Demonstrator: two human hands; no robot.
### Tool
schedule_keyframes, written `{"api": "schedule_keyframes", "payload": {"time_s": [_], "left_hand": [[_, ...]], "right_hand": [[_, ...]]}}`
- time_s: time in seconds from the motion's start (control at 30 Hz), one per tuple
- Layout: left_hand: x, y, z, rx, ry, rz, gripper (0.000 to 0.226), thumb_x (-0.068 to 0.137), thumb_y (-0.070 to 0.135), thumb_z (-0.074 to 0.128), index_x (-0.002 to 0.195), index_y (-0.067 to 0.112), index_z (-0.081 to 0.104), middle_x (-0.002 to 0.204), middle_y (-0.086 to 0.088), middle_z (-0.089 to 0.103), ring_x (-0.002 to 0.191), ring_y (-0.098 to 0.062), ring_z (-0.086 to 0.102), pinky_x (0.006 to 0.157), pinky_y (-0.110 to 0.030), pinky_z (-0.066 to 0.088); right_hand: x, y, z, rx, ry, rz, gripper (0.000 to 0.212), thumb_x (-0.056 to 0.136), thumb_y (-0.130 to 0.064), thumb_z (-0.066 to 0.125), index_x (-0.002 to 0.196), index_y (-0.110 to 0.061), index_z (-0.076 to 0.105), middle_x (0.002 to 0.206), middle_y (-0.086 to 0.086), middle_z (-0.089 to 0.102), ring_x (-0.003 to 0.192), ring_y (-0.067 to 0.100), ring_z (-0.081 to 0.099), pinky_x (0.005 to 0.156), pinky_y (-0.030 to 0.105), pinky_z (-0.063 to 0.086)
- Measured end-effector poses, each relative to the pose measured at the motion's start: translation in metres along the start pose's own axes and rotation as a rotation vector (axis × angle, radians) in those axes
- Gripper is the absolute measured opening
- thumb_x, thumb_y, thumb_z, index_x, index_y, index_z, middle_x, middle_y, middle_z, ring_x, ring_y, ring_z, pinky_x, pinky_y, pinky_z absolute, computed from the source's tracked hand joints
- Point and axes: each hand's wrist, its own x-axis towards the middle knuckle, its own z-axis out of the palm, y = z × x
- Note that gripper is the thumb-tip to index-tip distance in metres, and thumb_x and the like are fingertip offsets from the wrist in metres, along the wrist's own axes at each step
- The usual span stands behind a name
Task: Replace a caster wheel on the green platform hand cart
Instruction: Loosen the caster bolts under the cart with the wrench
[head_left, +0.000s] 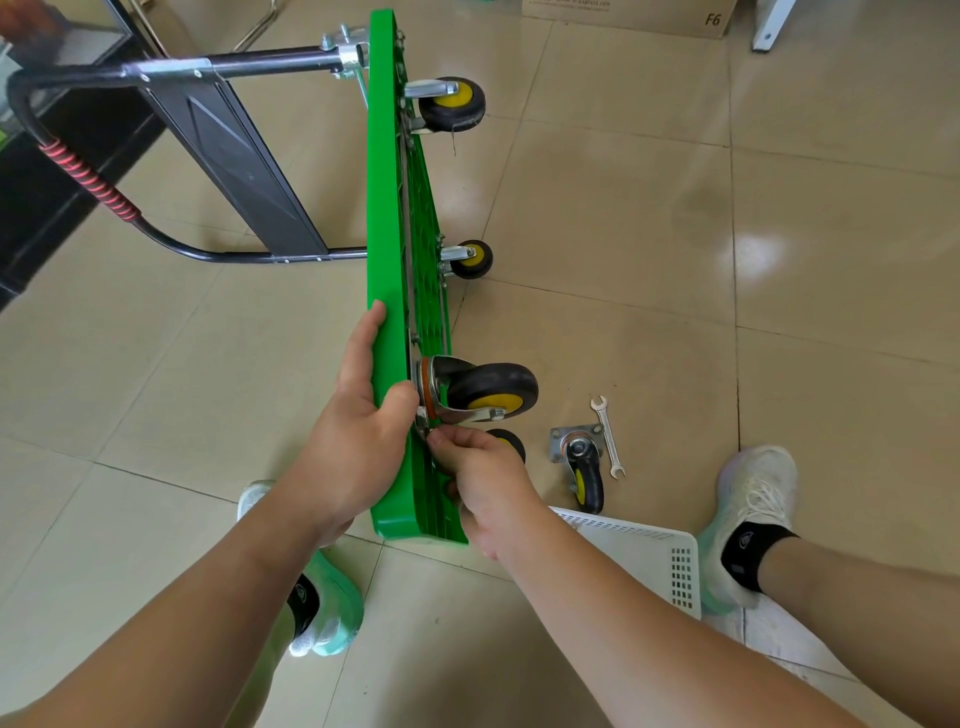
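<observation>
The green platform cart (387, 208) stands on its side edge on the tiled floor, wheels pointing right. My left hand (358, 415) grips its upper edge, thumb by the plate of the near caster wheel (491, 389), a black wheel with a yellow hub. My right hand (478, 467) pinches a small fastener at the lower corner of that caster's plate. A loose caster (584, 465) with its mounting plate lies on the floor to the right, beside a silver open-end wrench (608, 436). Part of another wheel (511, 441) shows behind my right hand.
Two more casters (452, 104) (470, 258) sit on the far end of the cart. Its black handle (130, 150) with red wrap lies to the left. A white perforated basket (649, 556) rests by my right foot (748, 519). A cardboard box (628, 15) stands at the back.
</observation>
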Motion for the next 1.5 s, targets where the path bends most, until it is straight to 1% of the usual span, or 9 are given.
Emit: {"api": "schedule_keyframes", "payload": {"time_s": [0.1, 0.23, 0.43, 0.77, 1.03, 1.1, 1.2, 1.33, 1.5], "left_hand": [[0.0, 0.001, 0.0, -0.008, -0.004, -0.001, 0.066, 0.106, 0.012, 0.04, 0.153, 0.054, 0.02, 0.13, 0.028, 0.058, 0.109, 0.0, 0.064, 0.1, -0.036, 0.053], [-0.001, 0.001, 0.0, -0.008, -0.003, 0.004, 0.067, 0.105, 0.011, 0.041, 0.154, 0.053, 0.02, 0.126, 0.031, 0.059, 0.108, 0.001, 0.063, 0.1, -0.033, 0.051], [-0.001, 0.002, 0.0, -0.019, -0.011, 0.005, 0.067, 0.106, 0.012, 0.041, 0.153, 0.054, 0.02, 0.13, 0.028, 0.058, 0.111, 0.0, 0.063, 0.101, -0.034, 0.052], [-0.001, 0.002, 0.0, -0.006, -0.009, 0.005, 0.066, 0.106, 0.013, 0.04, 0.152, 0.055, 0.019, 0.127, 0.028, 0.059, 0.103, 0.0, 0.065, 0.095, -0.034, 0.054], [-0.001, 0.001, 0.0, -0.008, -0.019, 0.004, 0.066, 0.106, 0.013, 0.04, 0.153, 0.055, 0.018, 0.13, 0.027, 0.058, 0.105, 0.0, 0.065, 0.093, -0.033, 0.054], [-0.001, 0.001, 0.0, -0.007, -0.016, 0.008, 0.066, 0.106, 0.014, 0.041, 0.153, 0.055, 0.018, 0.129, 0.029, 0.057, 0.104, 0.001, 0.064, 0.092, -0.031, 0.054], [0.0, 0.001, 0.0, -0.004, -0.014, 0.008, 0.066, 0.106, 0.014, 0.041, 0.153, 0.055, 0.018, 0.129, 0.029, 0.056, 0.103, 0.002, 0.064, 0.09, -0.029, 0.053], [0.0, 0.0, 0.0, -0.013, -0.017, 0.005, 0.067, 0.105, 0.013, 0.041, 0.152, 0.056, 0.019, 0.129, 0.028, 0.056, 0.104, 0.003, 0.064, 0.088, -0.026, 0.053], [0.001, -0.002, 0.0, -0.007, -0.017, 0.008, 0.067, 0.105, 0.014, 0.041, 0.151, 0.057, 0.02, 0.131, 0.027, 0.056, 0.107, 0.002, 0.063, 0.09, -0.028, 0.052]], "right_hand": [[-0.001, -0.001, 0.002, 0.033, -0.019, 0.045, 0.012, 0.094, -0.014, 0.068, 0.102, -0.008, 0.074, 0.099, 0.012, 0.076, 0.089, 0.028, 0.072, 0.08, 0.042, 0.06], [-0.001, 0.001, 0.002, 0.013, -0.01, 0.023, 0.011, 0.094, -0.015, 0.068, 0.1, -0.007, 0.074, 0.105, 0.016, 0.076, 0.102, 0.035, 0.071, 0.092, 0.053, 0.057], [-0.002, -0.003, 0.002, 0.027, -0.031, 0.065, 0.013, 0.093, -0.014, 0.07, 0.103, -0.008, 0.074, 0.099, 0.013, 0.077, 0.09, 0.029, 0.073, 0.084, 0.047, 0.06], [0.005, 0.005, 0.0, -0.027, 0.043, 0.013, 0.018, 0.095, -0.007, 0.066, 0.112, -0.008, 0.07, 0.109, 0.014, 0.075, 0.105, 0.036, 0.07, 0.094, 0.058, 0.055], [0.005, 0.006, -0.005, -0.018, 0.018, 0.044, 0.023, 0.093, -0.026, 0.071, 0.109, -0.009, 0.071, 0.1, 0.01, 0.076, 0.09, 0.025, 0.072, 0.071, 0.036, 0.059], [0.006, 0.007, -0.005, -0.027, 0.015, 0.021, 0.011, 0.096, -0.017, 0.067, 0.102, -0.009, 0.072, 0.096, 0.01, 0.076, 0.088, 0.026, 0.072, 0.077, 0.042, 0.061], [0.01, 0.006, -0.007, -0.022, 0.019, 0.037, 0.012, 0.094, -0.012, 0.067, 0.104, -0.01, 0.073, 0.105, 0.015, 0.075, 0.105, 0.036, 0.07, 0.095, 0.056, 0.055], [0.011, 0.007, -0.006, -0.04, 0.0, 0.044, 0.023, 0.089, -0.023, 0.075, 0.107, -0.009, 0.073, 0.107, 0.015, 0.075, 0.103, 0.035, 0.07, 0.094, 0.055, 0.056], [0.013, 0.008, -0.009, -0.017, -0.015, 0.014, 0.019, 0.094, -0.009, 0.067, 0.112, -0.007, 0.071, 0.108, 0.015, 0.075, 0.104, 0.036, 0.07, 0.095, 0.056, 0.055]]}}
